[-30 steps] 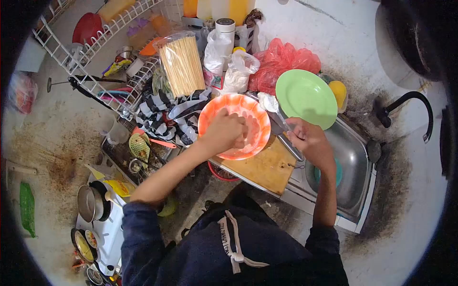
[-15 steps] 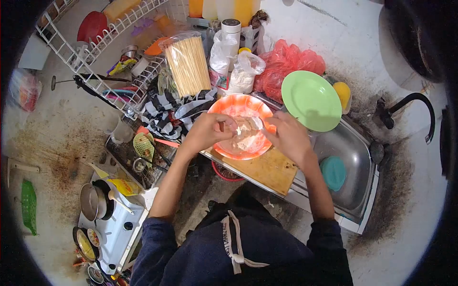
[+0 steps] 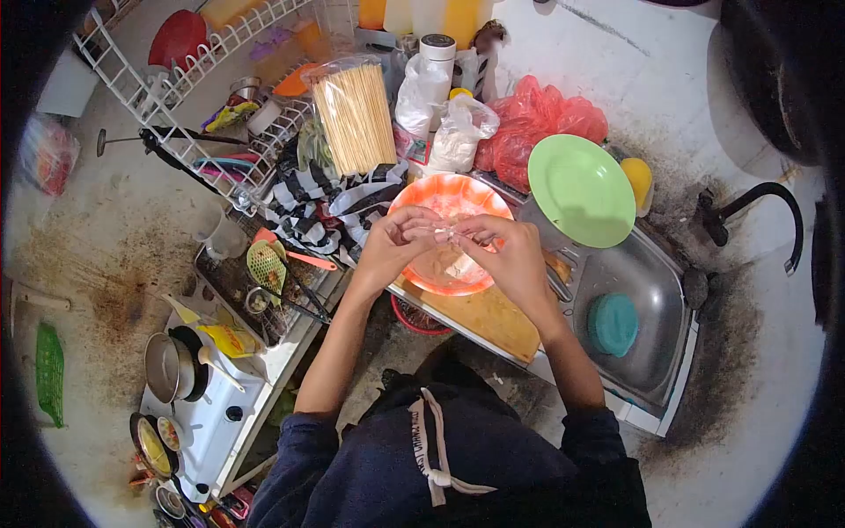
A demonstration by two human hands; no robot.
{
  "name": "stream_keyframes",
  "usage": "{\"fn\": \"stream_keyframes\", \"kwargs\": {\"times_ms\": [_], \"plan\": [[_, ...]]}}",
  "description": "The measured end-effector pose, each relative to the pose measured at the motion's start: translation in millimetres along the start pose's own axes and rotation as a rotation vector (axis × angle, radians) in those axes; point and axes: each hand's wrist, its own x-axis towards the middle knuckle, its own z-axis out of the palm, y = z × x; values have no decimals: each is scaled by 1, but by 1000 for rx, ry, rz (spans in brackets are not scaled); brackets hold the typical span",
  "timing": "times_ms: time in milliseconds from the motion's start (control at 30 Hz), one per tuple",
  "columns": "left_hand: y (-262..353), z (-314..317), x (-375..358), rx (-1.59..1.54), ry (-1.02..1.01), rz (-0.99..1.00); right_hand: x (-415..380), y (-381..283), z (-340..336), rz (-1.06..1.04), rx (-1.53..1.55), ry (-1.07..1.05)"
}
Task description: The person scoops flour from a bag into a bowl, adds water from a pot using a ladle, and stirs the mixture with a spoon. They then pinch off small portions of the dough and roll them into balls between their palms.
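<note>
Both hands are close together over an orange and white bowl (image 3: pixel 453 187) that holds pale flour-like powder. The fingers of my left hand (image 3: pixel 400 242) are pinched on a small whitish piece (image 3: pixel 447 233) near the bowl's middle. From the other side my right hand (image 3: pixel 502 255) pinches at the same piece, its fingertips nearly touching those of the left. What the piece is cannot be made out. Under the bowl's near edge lies a wooden board (image 3: pixel 493 321).
A green plate (image 3: pixel 581 189) leans over the edge of the sink (image 3: pixel 656 304), right of the bowl. Behind stand bundled skewers (image 3: pixel 355 119), a bag of white powder (image 3: pixel 458 141) and red plastic bags (image 3: pixel 537 128). A stove (image 3: pixel 211 427) with pans is at lower left.
My hands have come together over the bowl, the right one moving left and the left one slightly right. The view has shifted a little.
</note>
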Motion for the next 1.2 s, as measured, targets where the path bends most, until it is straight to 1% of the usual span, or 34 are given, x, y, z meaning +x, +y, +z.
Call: {"fn": "stream_keyframes", "kwargs": {"times_ms": [133,200,300,400,467,533,600,633,700,733,800,867,900,967,1000,1033,1067,1100,1167,1200], "plan": [[1,2,-1,56,1,-16,0,-1,1,-18,-1,0],[-1,1,1,145,21,19,0,-1,-3,-10,-21,-17],[-3,-1,2,228,52,7,1,2,-8,-17,-74,-5],[-4,-2,2,230,99,45,0,14,-12,-30,-154,-1],[-8,-9,2,212,110,51,-1,19,-15,39,-193,2],[-12,-13,2,195,120,55,-3,20,-19,55,-162,14],[-12,-14,1,87,133,68,-3,18,-22,68,-129,26],[-10,-13,1,88,133,67,-2,16,-24,96,-139,32],[-3,-9,-2,32,195,76,-1,17,-26,124,-149,39],[0,-6,-3,32,194,76,0,19,-25,103,-161,25],[4,-2,-6,-294,273,-25,0,25,-22,81,-171,12],[0,1,-7,-334,256,-32,0,32,-16,41,-249,-101],[-1,3,-8,-374,238,-41,0,32,-14,39,-248,-101],[-2,11,-7,-405,244,-60,2,31,-10,-134,-339,-41],[-2,16,-6,-438,250,-81,3,23,-9,-135,-338,-42],[-4,20,-5,-437,252,-78,4,7,-8,-99,-230,27],[-6,25,-4,-508,268,-81,6,-3,-6,-63,-121,94],[-8,29,-4,-581,282,-86,7,-7,-1,-64,-121,93],[-11,35,-5,-613,291,-115,8,-12,4,-206,-35,128],[-11,39,-6,-582,265,-96,8,-8,5,-203,-35,131]]}}
